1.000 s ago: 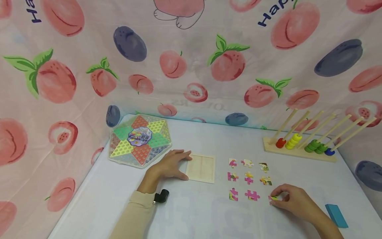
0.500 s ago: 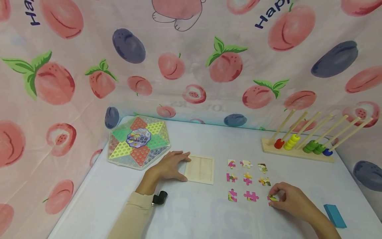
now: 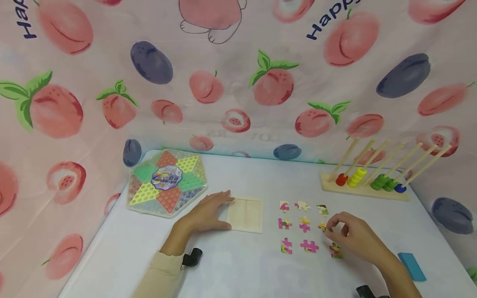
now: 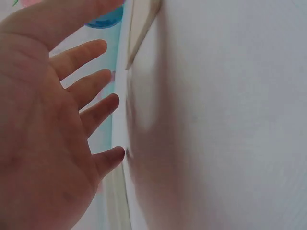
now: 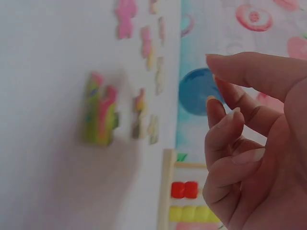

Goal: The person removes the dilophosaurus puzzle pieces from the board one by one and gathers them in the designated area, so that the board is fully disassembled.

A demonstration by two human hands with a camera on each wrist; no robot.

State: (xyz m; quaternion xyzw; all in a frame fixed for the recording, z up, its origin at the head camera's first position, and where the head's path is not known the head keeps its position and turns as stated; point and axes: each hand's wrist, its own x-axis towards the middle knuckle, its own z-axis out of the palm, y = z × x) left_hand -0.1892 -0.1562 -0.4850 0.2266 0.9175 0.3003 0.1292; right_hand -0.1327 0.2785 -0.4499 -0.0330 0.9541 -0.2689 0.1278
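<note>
Straight, spread fingers and thumb of my left hand [image 3: 205, 213] reach to the left side of a shallow square wooden tray [image 3: 244, 215]. The left wrist view shows that open palm, with a corner of the tray [image 4: 140, 28] beyond it. To the tray's right, several jigsaw pieces lie spaced in rows. My right hand [image 3: 355, 238] hovers over the right end of the rows, thumb and index finger bent with a gap between them. Its fingertips overlap a yellow puzzle piece [image 3: 322, 227]. A pink-and-green puzzle piece [image 5: 101, 112] lies flat on the cloth below that hand.
A Chinese checkers box [image 3: 167, 182] lies back left. At the back right stands a wooden counting rack [image 3: 365, 191] with coloured beads on slanted pegs. A blue block [image 3: 411, 267] sits beside the right forearm. Fruit-printed cloth [image 3: 238, 91] hangs behind the white table.
My right hand has let go of the pink-and-green piece at the bottom right of the rows and moved up and away from it. The left hand stays at the tray; the head view has shifted slightly.
</note>
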